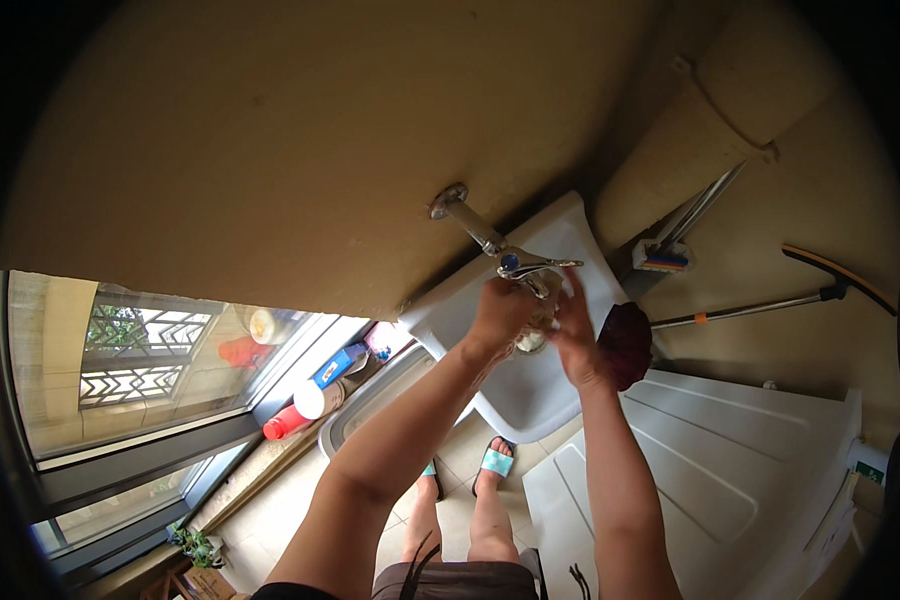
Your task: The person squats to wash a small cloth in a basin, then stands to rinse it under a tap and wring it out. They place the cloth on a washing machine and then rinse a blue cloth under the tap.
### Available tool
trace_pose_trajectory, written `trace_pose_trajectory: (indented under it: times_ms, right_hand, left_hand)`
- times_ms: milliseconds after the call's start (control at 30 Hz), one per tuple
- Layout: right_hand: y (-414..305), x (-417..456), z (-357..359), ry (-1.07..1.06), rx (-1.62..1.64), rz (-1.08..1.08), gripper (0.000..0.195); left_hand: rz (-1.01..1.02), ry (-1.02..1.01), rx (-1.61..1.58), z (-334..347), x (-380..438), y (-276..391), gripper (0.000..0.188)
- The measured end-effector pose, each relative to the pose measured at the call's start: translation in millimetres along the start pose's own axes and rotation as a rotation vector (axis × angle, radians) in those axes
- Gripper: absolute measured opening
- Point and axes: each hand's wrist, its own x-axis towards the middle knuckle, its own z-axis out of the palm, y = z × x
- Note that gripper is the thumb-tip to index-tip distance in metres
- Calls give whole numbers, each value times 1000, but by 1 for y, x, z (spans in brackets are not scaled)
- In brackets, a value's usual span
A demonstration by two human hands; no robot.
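Observation:
My left hand [504,309] is under the chrome tap [525,268], its fingers bent and partly hidden by the spout. Opposite it, my right hand [574,322] is raised with its fingers blurred near the end of the tap lever. Something pale and translucent, perhaps running water, shows between the two hands; I cannot tell whether either one holds anything. Wet streaks shine on my left wrist. Below both hands lies the white washbasin [521,409], with a pale round spot, possibly the drain, partly hidden.
A dark red cloth [627,346] hangs beside the basin's right edge. A squeegee [840,289] leans by the wall near a large pipe [675,142]. The white ridged top [690,450] stands at right. A red bottle [289,422] and white tub [319,400] line the windowsill.

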Motion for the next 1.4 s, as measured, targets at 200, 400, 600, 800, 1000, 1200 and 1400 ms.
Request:
trace_pose_trajectory:
  times_ms: [200,400,600,800,1000,1200,1400]
  right_hand:
    - [64,-13,-27,89,-419,274,60]
    - [35,-19,-42,151,591,281,43]
    - [-16,-11,8,279,-350,-21,35]
    - [-25,-20,88,139,-789,-414,15]
    - [-3,-1,80,287,-1230,-579,20]
    - [24,15,-14,555,-1233,-58,27]
    - [-54,-8,2,642,-1405,-282,22]
  left_hand:
    - [-278,-30,-496,-2,-3,-10,31]
    - [-324,77,-597,-49,1,-22,28]
    - [-505,0,-534,-35,1,-45,39]
    - [210,-60,341,-61,33,-103,23]
    - [61,-265,-327,-57,24,-105,21]
    - [-414,221,-61,8,18,-66,25]
    - [-405,138,-402,-7,29,-52,29]
